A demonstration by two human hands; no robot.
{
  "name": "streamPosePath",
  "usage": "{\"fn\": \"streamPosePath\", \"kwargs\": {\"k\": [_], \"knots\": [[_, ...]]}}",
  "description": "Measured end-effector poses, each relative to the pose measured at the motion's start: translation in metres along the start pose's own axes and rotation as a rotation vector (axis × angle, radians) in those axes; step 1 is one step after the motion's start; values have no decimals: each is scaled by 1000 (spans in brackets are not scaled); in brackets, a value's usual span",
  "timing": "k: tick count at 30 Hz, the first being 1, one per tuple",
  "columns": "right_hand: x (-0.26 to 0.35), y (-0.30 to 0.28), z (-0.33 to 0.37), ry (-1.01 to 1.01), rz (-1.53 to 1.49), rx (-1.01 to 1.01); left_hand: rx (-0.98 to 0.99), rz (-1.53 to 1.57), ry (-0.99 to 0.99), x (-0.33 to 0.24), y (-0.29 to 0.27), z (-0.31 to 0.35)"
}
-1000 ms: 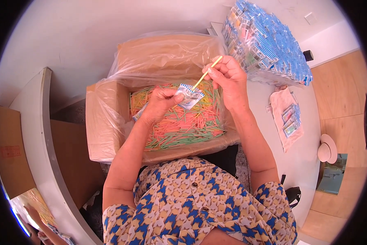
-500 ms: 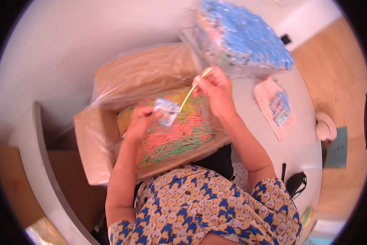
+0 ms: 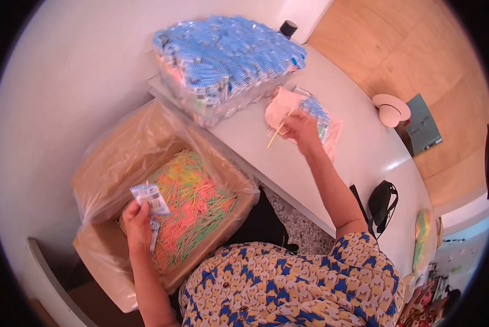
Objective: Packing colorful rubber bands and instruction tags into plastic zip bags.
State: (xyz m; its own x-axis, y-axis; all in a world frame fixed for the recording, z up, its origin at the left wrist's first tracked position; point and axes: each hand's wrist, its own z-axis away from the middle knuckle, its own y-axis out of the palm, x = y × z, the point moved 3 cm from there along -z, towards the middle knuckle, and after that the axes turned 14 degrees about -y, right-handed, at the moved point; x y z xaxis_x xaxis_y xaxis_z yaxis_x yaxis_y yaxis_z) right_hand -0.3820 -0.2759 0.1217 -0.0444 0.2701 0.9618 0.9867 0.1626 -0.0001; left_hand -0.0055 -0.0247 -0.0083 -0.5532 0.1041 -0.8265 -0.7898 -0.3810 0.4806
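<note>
Over the open cardboard box (image 3: pixel 95 242), my left hand (image 3: pixel 138 220) pinches a small white-and-blue plastic packet (image 3: pixel 152 200). A second small packet (image 3: pixel 154 235) shows beside that hand's palm; whether it is held too I cannot make out. Thin pink, green and yellow sticks (image 3: pixel 195 210) fill the box, which has a clear plastic liner. My right hand (image 3: pixel 303 131), above the white table, grips one thin yellow stick (image 3: pixel 275 137) between thumb and fingers. Just behind it lies a pale pink bag (image 3: pixel 280 106) with several blue-and-white packets (image 3: pixel 316 113) on it.
A clear bin (image 3: pixel 222 106) heaped with blue packets (image 3: pixel 228 49) stands on the table (image 3: pixel 250 144) at the back. To the right are a black strapped item (image 3: pixel 383 200), a bag of coloured sticks (image 3: pixel 421 240) and a pale hat (image 3: pixel 391 109). A black cylinder (image 3: pixel 288 28) sits behind the bin.
The view has turned to the right. My right hand has carried the yellow stick away from the packet and box, over to the pink bag. The left hand still holds its packet over the box.
</note>
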Motion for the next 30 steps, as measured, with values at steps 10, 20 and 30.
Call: {"fn": "streamPosePath", "kwargs": {"k": [10,20,30], "knots": [[-7,-134,-87,-97,-178,-565,37,0,-25,-1,1,-2],[22,158,84,-477,185,573,58,-283,-61,12,14,-3],[10,231,113,-447,82,752,78,-96,-73,-7,37,18]]}}
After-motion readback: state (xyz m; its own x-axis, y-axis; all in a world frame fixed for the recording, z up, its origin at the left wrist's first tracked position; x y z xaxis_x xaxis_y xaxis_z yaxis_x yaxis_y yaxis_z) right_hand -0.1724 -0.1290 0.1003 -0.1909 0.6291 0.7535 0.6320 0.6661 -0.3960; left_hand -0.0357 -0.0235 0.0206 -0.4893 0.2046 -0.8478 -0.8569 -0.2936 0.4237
